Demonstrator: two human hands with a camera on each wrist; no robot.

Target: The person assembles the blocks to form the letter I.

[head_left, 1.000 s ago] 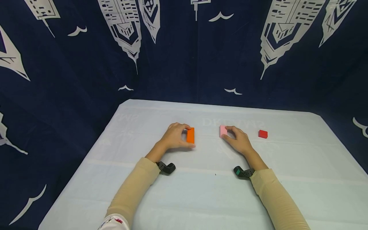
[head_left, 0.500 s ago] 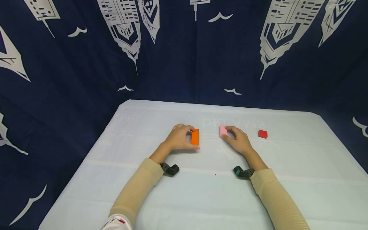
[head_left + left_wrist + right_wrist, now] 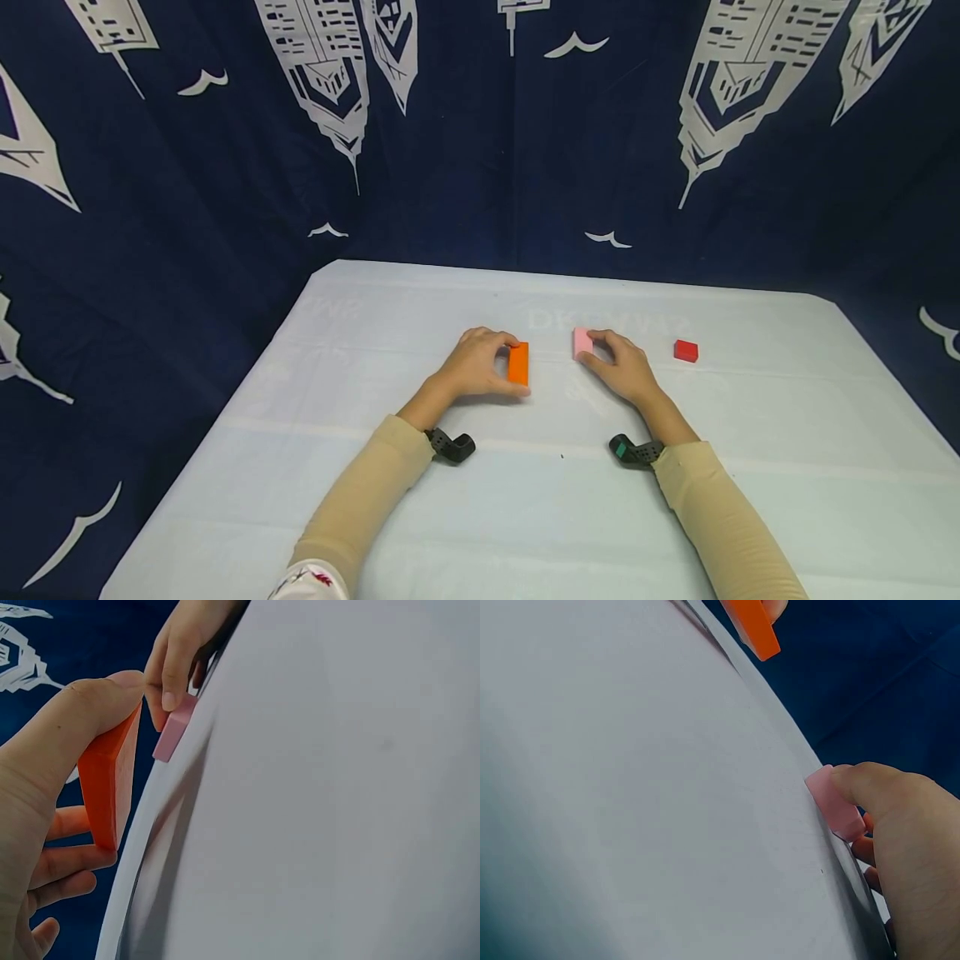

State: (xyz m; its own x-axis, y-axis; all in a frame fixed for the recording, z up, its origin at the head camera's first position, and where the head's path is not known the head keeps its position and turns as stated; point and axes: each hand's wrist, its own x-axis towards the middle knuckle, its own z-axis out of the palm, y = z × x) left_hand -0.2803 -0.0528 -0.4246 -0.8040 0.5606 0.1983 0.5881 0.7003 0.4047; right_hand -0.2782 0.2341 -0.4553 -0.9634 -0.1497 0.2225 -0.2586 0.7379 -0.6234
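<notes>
In the head view my left hand [image 3: 477,364] pinches an orange rectangular block [image 3: 518,364] by its two ends, thumb at the near end and fingers at the far one. The left wrist view shows this orange block [image 3: 109,776] held between thumb and fingertips, with the other fingers loosely bent. To the right, my right hand [image 3: 621,364] pinches a pink block [image 3: 582,343] between thumb and fingers, close over the white tabletop. The pink block [image 3: 835,804] shows its broad face in the right wrist view. A short gap separates the two blocks.
A small red block [image 3: 686,351] lies on the white-covered table [image 3: 525,517], right of my right hand. Dark wrist-worn devices sit on both wrists, the left one [image 3: 452,447] near the table surface. A navy curtain [image 3: 480,167] with white building prints hangs behind the table.
My left hand has moved right and slightly nearer with the orange block, narrowing the gap to the pink one. My right hand and the red block have stayed in place.
</notes>
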